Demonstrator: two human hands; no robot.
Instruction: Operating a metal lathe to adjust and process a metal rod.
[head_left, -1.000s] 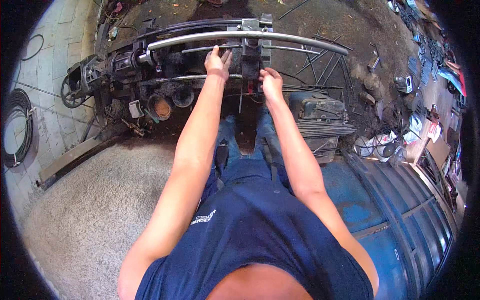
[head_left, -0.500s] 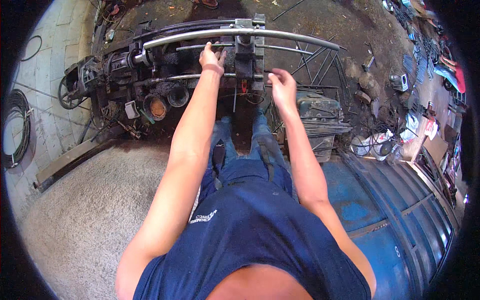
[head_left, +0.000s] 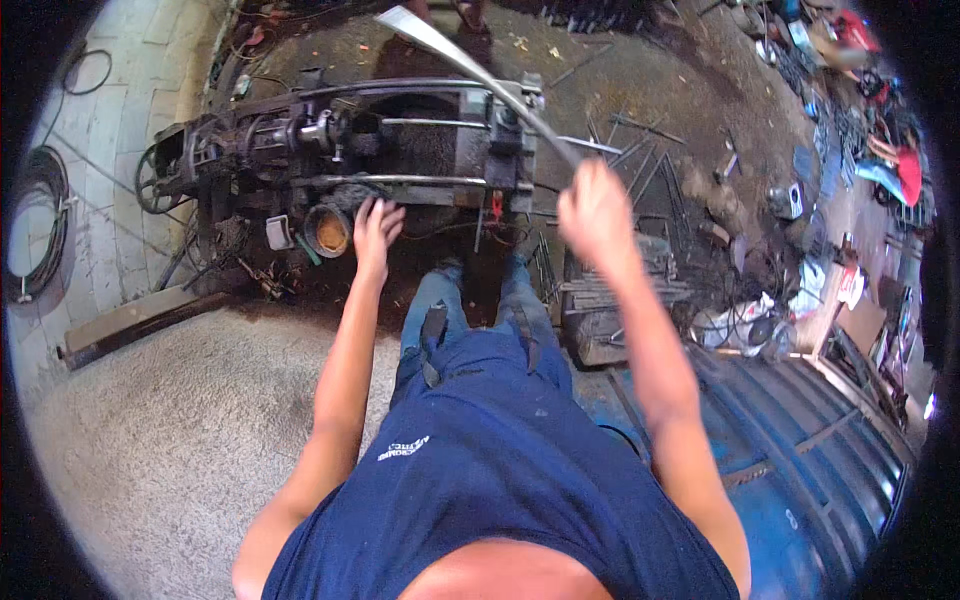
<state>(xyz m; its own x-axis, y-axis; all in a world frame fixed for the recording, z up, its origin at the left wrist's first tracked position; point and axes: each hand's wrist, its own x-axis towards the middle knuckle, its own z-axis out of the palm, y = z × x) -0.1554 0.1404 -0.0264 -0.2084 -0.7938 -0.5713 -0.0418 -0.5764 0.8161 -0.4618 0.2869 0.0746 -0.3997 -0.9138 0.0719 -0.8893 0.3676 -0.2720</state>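
Observation:
My right hand is closed round the near end of a long bare metal bar. The bar slants up and to the left, crossing above the clamp block at the right end of the machine. Slight motion blur covers this hand. My left hand holds nothing, its fingers apart, just in front of the machine's front rail. Left of those fingers is a round can with orange-brown contents. A red-handled tool hangs below the clamp block.
Thin metal rods lie on the dirty floor at the right, with more bundled on a box. Blue metal panels cover the lower right. A coiled cable lies far left. Another person sits at the far right.
The bar has come off the machine, its left end swinging upward, now in my right hand. My left hand has moved down and left from the rails. My view has shifted slightly.

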